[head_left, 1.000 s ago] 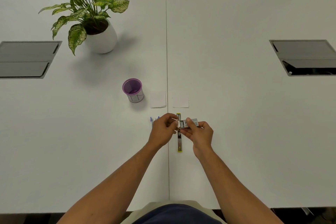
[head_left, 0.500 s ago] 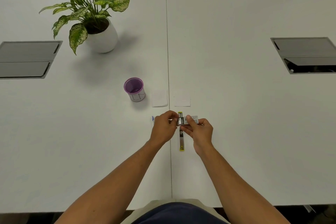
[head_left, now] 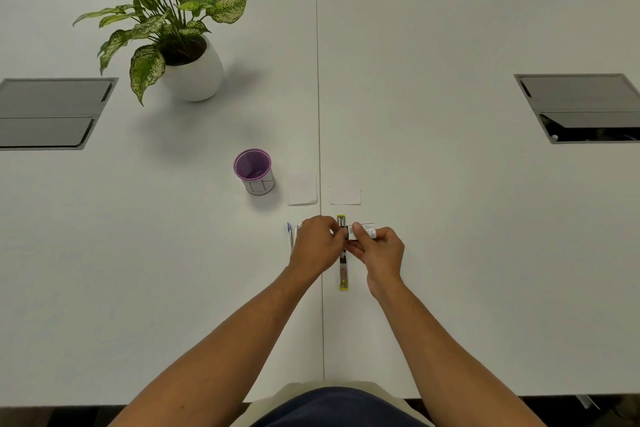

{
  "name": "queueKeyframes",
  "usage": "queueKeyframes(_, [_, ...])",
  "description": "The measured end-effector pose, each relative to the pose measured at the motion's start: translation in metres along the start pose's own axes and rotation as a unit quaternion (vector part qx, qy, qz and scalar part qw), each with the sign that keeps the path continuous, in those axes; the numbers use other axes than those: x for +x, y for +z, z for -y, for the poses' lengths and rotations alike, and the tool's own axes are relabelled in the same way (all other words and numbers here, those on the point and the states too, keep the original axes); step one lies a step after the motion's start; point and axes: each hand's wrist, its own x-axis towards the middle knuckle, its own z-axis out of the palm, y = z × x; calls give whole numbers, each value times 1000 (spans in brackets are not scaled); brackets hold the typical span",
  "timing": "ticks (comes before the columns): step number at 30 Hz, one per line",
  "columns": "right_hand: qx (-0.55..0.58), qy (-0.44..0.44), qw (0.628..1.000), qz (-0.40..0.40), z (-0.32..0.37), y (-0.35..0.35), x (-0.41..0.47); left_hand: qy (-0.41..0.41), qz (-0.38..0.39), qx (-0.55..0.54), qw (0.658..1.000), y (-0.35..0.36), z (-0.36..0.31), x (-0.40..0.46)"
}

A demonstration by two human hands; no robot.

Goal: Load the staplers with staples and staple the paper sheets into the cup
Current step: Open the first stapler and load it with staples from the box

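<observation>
The white surface [head_left: 450, 218] is smooth, matte, and split by a thin seam down its middle. Taking the purple cup [head_left: 254, 172] as landmark: far behind it to the left stands a leafy plant [head_left: 162, 10] in a round white pot. The cup is a mesh-walled cylinder, upright, probably light and easy to tip. Just right of it lie two small square paper sheets [head_left: 302, 189], flat, thin and limp; they would best be lifted by an edge.

Nearer the person than the cup and to its right, the left hand [head_left: 317, 244] and right hand [head_left: 379, 250] meet over a yellow-green stapler [head_left: 343, 270], lying opened out long on the surface, rigid metal and plastic. The right hand's fingers pinch a small staple box [head_left: 362, 231], stiff card, best held by its sides. The left hand's fingers are curled at the box's open end; whether they hold staples I cannot tell. A strip would be brittle and should be held lightly along its length. A blue pen-like thing [head_left: 289, 236], perhaps the second stapler, lies just left of the left hand.
</observation>
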Motion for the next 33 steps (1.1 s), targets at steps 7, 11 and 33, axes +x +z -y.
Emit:
queueKeyframes(7, [-5, -16, 1000, -3, 0, -1, 1, -65, 8, -34, 997, 5, -8, 3])
queueKeyframes(11, [-9, -16, 1000, -4, -2, -1, 2, -116, 16, -85, 989, 7, -10, 5])
queueKeyframes(33, [43, 34, 997, -52, 1, -12, 4, -166, -58, -289, 941, 9, 19, 10])
